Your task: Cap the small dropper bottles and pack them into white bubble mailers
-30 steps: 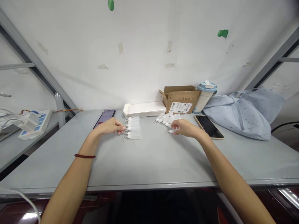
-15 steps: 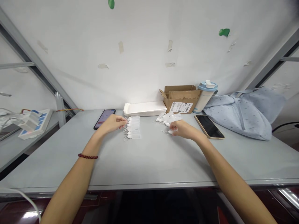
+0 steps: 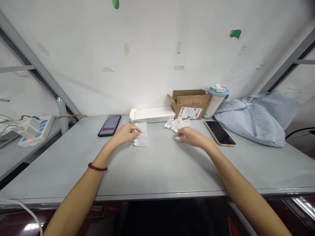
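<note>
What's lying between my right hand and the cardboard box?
In the head view, a small loose pile of white tags with string loops lies between your right hand and the cardboard box.

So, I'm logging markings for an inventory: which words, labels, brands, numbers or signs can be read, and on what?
Nothing is legible.
White label on the cardboard box: print, too small.
Cup: lettering, too blurred.
Left phone: screen text, too small, partly pixelated.
White looped pieces: no text visible.

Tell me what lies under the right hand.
A white piece and its thin string poke out from under the right hand; the hand covers the rest.
</note>
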A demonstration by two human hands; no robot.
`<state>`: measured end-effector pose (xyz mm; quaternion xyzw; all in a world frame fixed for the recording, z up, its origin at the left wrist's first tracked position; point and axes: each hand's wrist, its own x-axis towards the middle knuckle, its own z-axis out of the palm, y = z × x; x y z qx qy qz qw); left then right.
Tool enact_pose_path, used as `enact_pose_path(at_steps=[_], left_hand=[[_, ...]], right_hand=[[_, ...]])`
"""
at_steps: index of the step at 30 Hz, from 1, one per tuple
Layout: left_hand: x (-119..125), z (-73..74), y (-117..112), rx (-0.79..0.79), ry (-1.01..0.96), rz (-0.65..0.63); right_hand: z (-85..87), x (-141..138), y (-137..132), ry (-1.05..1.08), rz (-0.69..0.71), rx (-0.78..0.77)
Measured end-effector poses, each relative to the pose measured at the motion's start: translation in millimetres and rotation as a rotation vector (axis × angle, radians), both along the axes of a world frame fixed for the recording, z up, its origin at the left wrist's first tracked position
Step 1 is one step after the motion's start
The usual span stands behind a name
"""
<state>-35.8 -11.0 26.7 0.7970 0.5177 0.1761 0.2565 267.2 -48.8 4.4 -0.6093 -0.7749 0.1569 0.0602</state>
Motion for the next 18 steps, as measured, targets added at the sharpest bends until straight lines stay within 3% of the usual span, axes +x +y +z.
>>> enact_pose_path(at_steps=[10, 18], left_hand=[[4.4, 3.7, -5.6, 0.026, -0.109, 0.039], [27.3, 1.6, -21.6, -0.149, -0.252, -0.12]], right_hand=[[10.7, -14.0, -8.6, 0.226, 0.062, 0.103], [8.5, -31.5, -14.0, 0.458, 0.137, 0.14]])
